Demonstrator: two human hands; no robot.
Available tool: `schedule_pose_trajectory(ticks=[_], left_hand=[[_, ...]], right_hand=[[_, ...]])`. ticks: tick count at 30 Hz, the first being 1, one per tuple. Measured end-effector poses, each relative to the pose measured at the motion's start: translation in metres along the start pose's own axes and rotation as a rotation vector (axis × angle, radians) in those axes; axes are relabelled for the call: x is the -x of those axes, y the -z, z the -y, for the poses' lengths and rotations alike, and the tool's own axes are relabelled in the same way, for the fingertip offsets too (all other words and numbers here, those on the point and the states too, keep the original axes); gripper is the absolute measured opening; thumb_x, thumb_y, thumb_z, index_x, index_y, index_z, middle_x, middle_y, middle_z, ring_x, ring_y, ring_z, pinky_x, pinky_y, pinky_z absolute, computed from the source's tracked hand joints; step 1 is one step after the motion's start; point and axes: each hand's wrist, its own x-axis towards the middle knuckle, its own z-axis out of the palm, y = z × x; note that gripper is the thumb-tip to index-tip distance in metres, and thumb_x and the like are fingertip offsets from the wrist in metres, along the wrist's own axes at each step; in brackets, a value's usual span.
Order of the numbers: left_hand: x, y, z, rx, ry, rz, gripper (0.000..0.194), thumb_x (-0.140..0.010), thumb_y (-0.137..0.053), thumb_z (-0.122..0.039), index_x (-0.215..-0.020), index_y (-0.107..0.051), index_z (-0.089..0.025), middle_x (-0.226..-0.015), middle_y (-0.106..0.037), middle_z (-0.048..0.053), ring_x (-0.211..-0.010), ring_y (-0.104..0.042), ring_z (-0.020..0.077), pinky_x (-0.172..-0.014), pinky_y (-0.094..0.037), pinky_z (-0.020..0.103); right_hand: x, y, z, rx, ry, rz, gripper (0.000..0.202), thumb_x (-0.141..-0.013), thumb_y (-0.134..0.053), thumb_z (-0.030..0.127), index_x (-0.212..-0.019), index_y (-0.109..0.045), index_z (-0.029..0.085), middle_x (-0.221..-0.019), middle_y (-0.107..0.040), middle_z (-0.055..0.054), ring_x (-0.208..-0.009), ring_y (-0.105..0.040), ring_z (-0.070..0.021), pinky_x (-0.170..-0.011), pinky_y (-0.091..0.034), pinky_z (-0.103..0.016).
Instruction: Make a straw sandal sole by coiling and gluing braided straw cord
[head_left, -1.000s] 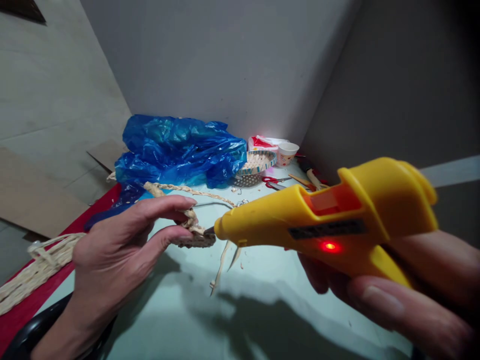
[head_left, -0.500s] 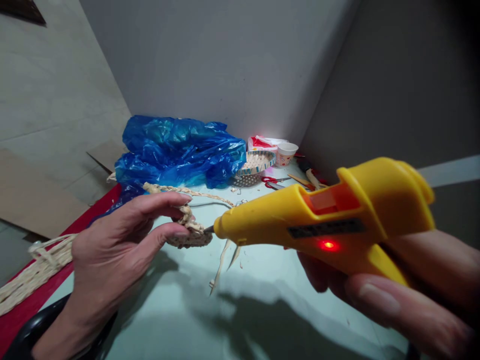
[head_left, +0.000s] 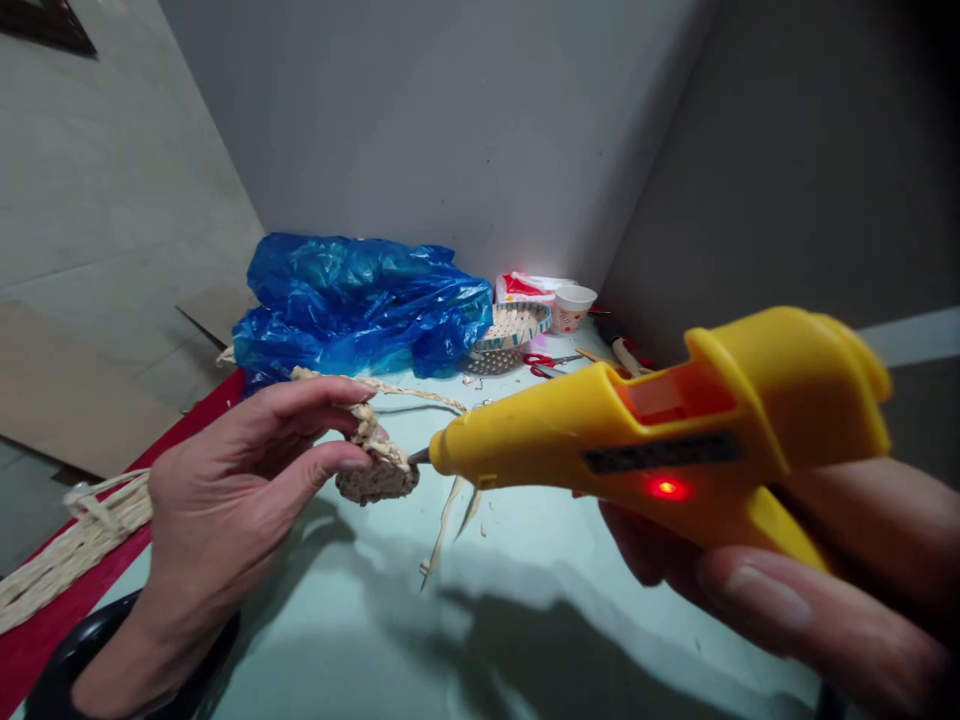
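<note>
Between thumb and fingers, my left hand (head_left: 232, 510) pinches a small coiled piece of braided straw (head_left: 379, 475), its rounded side facing down. A long straw braid (head_left: 420, 393) trails from behind the hand across the table. My right hand (head_left: 795, 600) is wrapped round the handle of a yellow glue gun (head_left: 600, 430), whose red light is lit. The gun's metal nozzle points left and meets, or nearly meets, the edge of the coiled piece. My right fingers are partly hidden behind the gun's body.
A crumpled blue plastic bag (head_left: 360, 305) lies at the back. Beside it are a woven basket (head_left: 517, 330), a paper cup (head_left: 574, 308) and red-handled scissors (head_left: 544, 360). Loose straw strips (head_left: 446, 525) lie mid-table. Flat braided straw (head_left: 82, 545) rests at the left on red cloth (head_left: 41, 660).
The coiled piece has tilted in my left fingers, showing more of its underside. The glue gun has shifted slightly right, with its nozzle still at the piece's edge.
</note>
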Motion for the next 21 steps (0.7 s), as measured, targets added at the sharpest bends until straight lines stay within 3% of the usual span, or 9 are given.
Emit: schedule_pose_trajectory(ticks=[4, 8, 10, 13, 18, 21], left_hand=[[-0.002, 0.0, 0.0, -0.004, 0.006, 0.01, 0.026, -0.074, -0.084, -0.018, -0.096, -0.082, -0.031, -0.083, -0.081, -0.013, -0.069, -0.075, 0.0041, -0.073, -0.059, 0.005], [0.001, -0.002, 0.003, 0.023, -0.019, 0.028, 0.024, -0.075, -0.084, -0.025, -0.097, -0.081, -0.034, -0.086, -0.082, -0.012, -0.071, -0.076, 0.0063, -0.073, -0.061, 0.008], [0.003, -0.002, 0.005, 0.035, -0.026, 0.04, 0.026, -0.075, -0.085, -0.025, -0.098, -0.081, -0.037, -0.092, -0.082, -0.014, -0.073, -0.076, 0.0056, -0.074, -0.06, 0.008], [0.004, -0.002, 0.007, 0.033, -0.014, 0.052, 0.026, -0.076, -0.085, -0.025, -0.098, -0.081, -0.04, -0.097, -0.081, -0.016, -0.075, -0.075, 0.004, -0.078, -0.059, 0.006], [0.001, 0.0, 0.006, 0.047, 0.032, 0.056, 0.027, -0.075, -0.085, -0.025, -0.098, -0.081, -0.04, -0.089, -0.081, -0.015, -0.071, -0.073, 0.0037, -0.075, -0.057, 0.004], [-0.001, 0.001, 0.006, 0.076, 0.068, 0.041, 0.027, -0.074, -0.086, -0.026, -0.097, -0.082, -0.038, -0.084, -0.079, -0.013, -0.066, -0.07, 0.0037, -0.069, -0.056, 0.004]], right_hand=[[0.009, 0.004, -0.019, -0.048, -0.125, 0.014, 0.031, -0.095, -0.056, 0.05, -0.124, -0.068, 0.053, -0.09, -0.075, 0.003, -0.072, -0.073, -0.0236, -0.05, -0.064, -0.027], [0.007, 0.003, -0.017, -0.1, -0.345, 0.146, 0.03, -0.104, -0.044, 0.055, -0.122, -0.068, 0.053, -0.083, -0.071, 0.011, -0.062, -0.071, -0.0117, -0.056, -0.058, -0.019], [0.007, 0.0, -0.011, -0.056, -0.318, 0.113, 0.033, -0.105, -0.041, 0.053, -0.122, -0.068, 0.049, -0.071, -0.066, 0.011, -0.052, -0.064, -0.0079, -0.049, -0.052, -0.016], [0.013, -0.002, -0.012, -0.003, -0.22, 0.019, 0.028, -0.102, -0.05, 0.04, -0.123, -0.069, 0.042, -0.067, -0.064, 0.007, -0.053, -0.063, -0.0123, -0.043, -0.05, -0.018], [0.021, -0.001, -0.03, 0.044, -0.177, 0.097, 0.025, -0.105, -0.044, 0.048, -0.116, -0.066, 0.044, -0.064, -0.059, 0.004, -0.062, -0.07, -0.0171, -0.034, -0.045, -0.018], [0.017, 0.001, -0.029, 0.031, -0.138, 0.109, 0.016, -0.104, -0.05, 0.04, -0.112, -0.064, 0.041, -0.068, -0.063, 0.004, -0.064, -0.07, -0.0175, -0.038, -0.049, -0.019]])
